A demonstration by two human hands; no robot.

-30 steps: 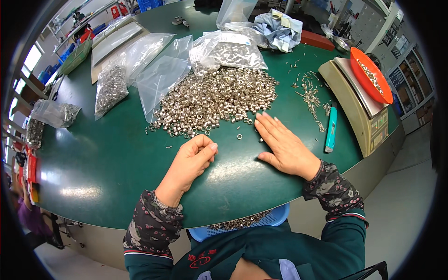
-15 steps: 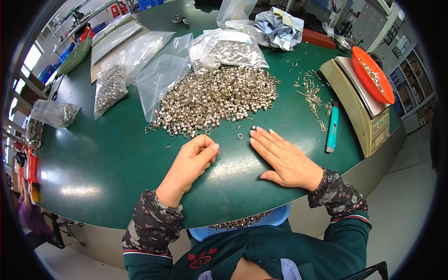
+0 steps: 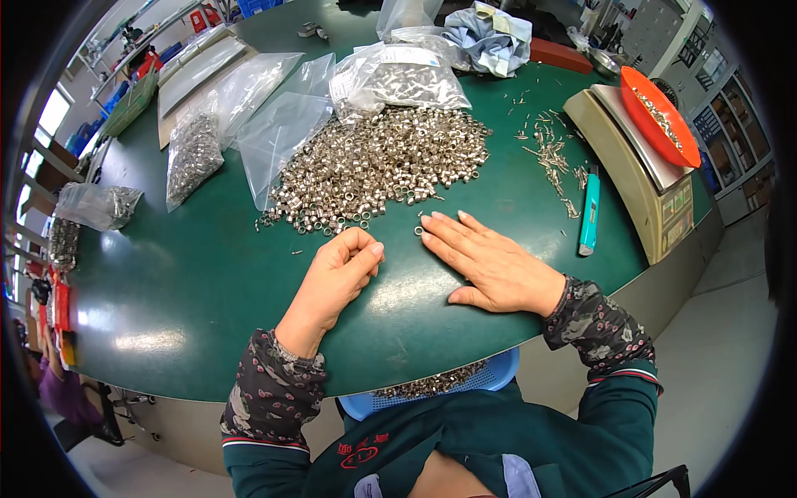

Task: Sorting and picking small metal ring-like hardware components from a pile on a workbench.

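Note:
A heap of small metal rings (image 3: 382, 166) lies on the green table in front of my hands. My left hand (image 3: 336, 270) rests on the table just below the heap, its fingers curled and the thumb against the forefinger. Whatever it may hold is hidden. My right hand (image 3: 494, 264) lies flat, palm down, fingers stretched out and thumb apart. One loose ring (image 3: 418, 231) sits by its fingertips; I cannot tell whether they touch. A tiny metal piece (image 3: 421, 214) lies just beyond that ring.
Clear bags of metal parts (image 3: 415, 83) stand behind the heap. To the right are scattered small pins (image 3: 548, 149), a teal utility knife (image 3: 589, 214) and a scale (image 3: 631, 166) bearing an orange dish (image 3: 660, 116). Below the table edge sits a blue basket (image 3: 502, 373) of parts.
My right hand has slid left, bringing its fingertips up to the loose ring. A dark ring seen at those fingertips no longer shows. My left hand stays curled, and the whole view has shifted slightly.

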